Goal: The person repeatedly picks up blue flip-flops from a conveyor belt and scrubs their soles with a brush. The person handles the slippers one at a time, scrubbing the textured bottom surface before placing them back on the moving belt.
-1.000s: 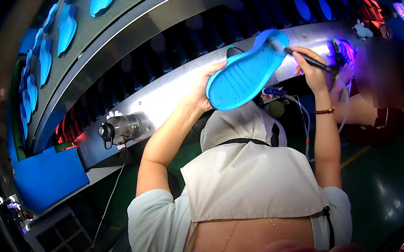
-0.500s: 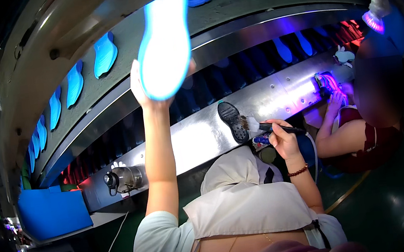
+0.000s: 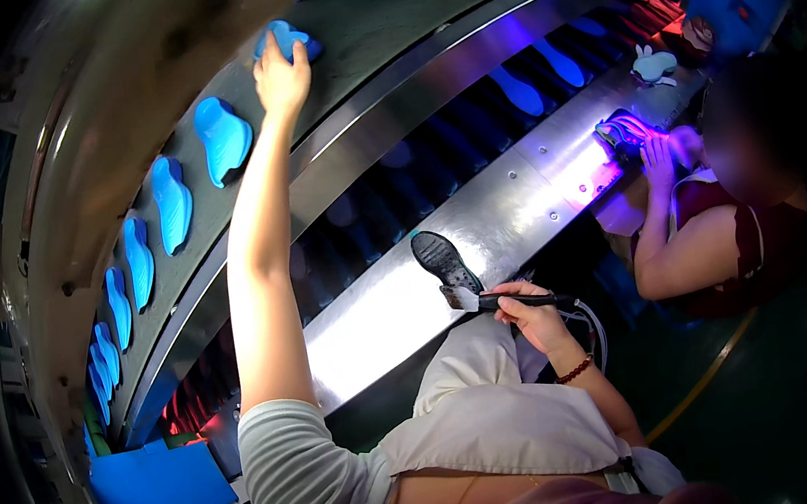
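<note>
pressing left hand (image 3: 282, 77) flat on blue sole (image 3: 289, 38) on upper belt (image 3: 376, 29); right hand (image 3: 524, 316) gripping brush (image 3: 505, 301) near black sole (image 3: 444, 261).

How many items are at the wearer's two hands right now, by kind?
blue sole, under the left hand on the upper belt: 1
brush, in the right hand grip: 1
black sole, on the steel ledge at the brush tip: 1
Total: 3
</note>
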`<control>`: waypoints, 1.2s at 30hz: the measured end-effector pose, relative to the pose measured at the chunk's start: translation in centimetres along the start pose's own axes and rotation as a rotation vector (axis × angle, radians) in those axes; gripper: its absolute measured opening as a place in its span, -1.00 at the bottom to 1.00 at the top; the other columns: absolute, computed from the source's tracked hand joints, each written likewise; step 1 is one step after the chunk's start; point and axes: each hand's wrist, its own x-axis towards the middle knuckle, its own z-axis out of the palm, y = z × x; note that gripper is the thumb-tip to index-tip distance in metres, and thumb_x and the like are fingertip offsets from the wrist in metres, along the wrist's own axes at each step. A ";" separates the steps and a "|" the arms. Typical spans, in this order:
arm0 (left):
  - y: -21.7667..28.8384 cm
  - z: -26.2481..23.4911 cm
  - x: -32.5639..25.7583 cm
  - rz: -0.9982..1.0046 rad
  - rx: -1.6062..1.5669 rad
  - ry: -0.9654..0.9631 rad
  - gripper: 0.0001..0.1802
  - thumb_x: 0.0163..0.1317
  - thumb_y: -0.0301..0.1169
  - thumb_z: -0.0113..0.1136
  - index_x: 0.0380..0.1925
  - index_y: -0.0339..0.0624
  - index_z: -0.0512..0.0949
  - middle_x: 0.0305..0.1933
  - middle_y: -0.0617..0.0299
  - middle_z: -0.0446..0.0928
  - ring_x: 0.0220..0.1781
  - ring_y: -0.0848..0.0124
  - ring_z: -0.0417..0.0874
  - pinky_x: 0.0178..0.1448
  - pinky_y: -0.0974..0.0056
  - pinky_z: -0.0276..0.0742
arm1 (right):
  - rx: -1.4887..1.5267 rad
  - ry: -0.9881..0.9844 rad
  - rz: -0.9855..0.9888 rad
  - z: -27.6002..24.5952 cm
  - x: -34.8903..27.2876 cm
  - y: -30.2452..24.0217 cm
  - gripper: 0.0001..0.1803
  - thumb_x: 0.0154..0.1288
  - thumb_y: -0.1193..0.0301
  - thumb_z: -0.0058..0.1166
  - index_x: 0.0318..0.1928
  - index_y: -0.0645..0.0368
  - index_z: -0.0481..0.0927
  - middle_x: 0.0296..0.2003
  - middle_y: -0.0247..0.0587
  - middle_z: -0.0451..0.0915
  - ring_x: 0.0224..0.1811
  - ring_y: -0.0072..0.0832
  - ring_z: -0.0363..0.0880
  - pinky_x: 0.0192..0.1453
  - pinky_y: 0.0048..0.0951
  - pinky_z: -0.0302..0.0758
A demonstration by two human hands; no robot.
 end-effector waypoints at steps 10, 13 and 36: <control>-1.7 -5.8 -9.6 -0.105 -0.501 0.091 -0.76 0.11 -0.31 0.13 -0.58 -0.26 0.45 -0.48 0.15 0.49 -0.40 0.38 0.46 -0.20 0.36 0.38 | 0.070 -0.003 -0.061 -1.5 0.2 -0.7 -0.76 0.10 0.63 0.00 -0.17 0.33 0.48 -0.20 -0.07 0.54 -0.31 -0.52 0.54 -0.22 -0.61 0.47; 0.3 -6.7 -16.4 -0.263 -1.089 0.621 -0.83 0.12 -0.38 0.11 -0.39 -0.24 0.41 -0.37 0.23 0.45 -0.40 0.57 0.40 -0.29 0.43 0.35 | 0.049 0.018 -0.066 -0.8 1.1 -1.4 -0.81 0.09 0.63 -0.01 -0.22 0.31 0.49 -0.21 -0.08 0.54 -0.29 -0.53 0.53 -0.24 -0.63 0.46; 5.0 -11.9 -34.2 -0.975 -2.320 -0.749 0.14 -0.19 0.52 -0.75 0.14 -0.15 0.20 0.01 -0.06 0.37 0.00 0.06 0.43 0.10 0.02 0.31 | -0.219 -0.174 -0.189 9.7 7.4 -2.9 -0.80 0.08 0.53 0.04 -0.23 0.31 0.54 -0.29 -0.15 0.57 -0.27 -0.57 0.50 -0.11 -0.59 0.38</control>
